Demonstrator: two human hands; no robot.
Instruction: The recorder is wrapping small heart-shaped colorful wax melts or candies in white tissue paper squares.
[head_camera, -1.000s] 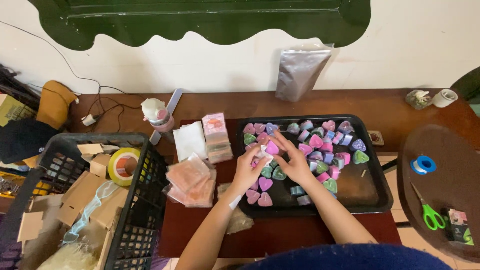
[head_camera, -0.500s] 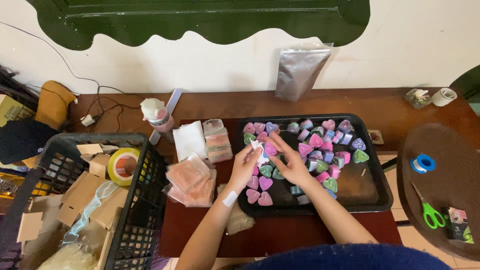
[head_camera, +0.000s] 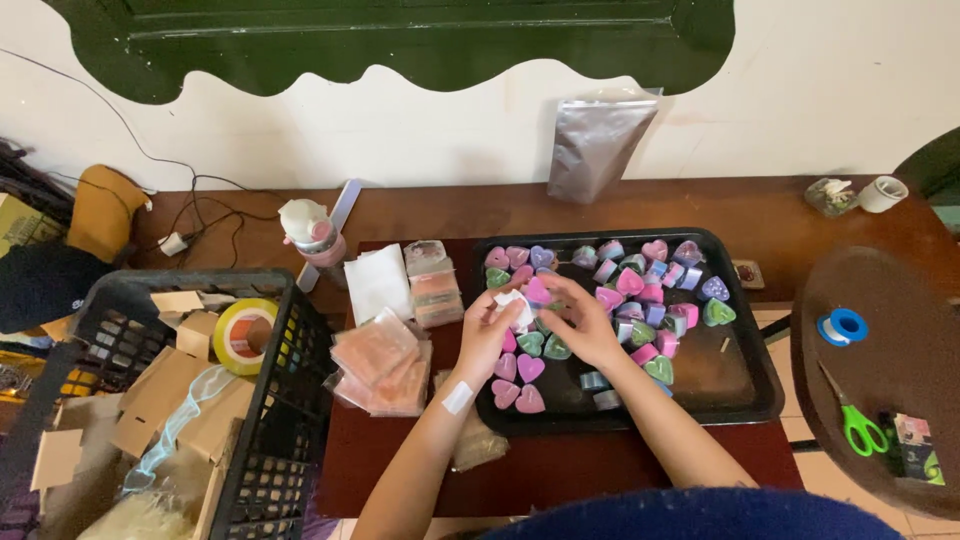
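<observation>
Brown table (head_camera: 620, 205); left hand (head_camera: 487, 335), right hand (head_camera: 588, 322) pinching white wrapper (head_camera: 516, 305) over tray (head_camera: 745, 395).

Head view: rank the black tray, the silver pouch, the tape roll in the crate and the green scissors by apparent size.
1. black tray
2. silver pouch
3. tape roll and green scissors: look about alike, so left unranked.

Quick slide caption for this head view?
Left hand and right hand hold a small white piece over a black tray of heart-shaped candles.

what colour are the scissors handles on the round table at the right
Bright green, on the scissors; the head view shows them clearly.
</observation>
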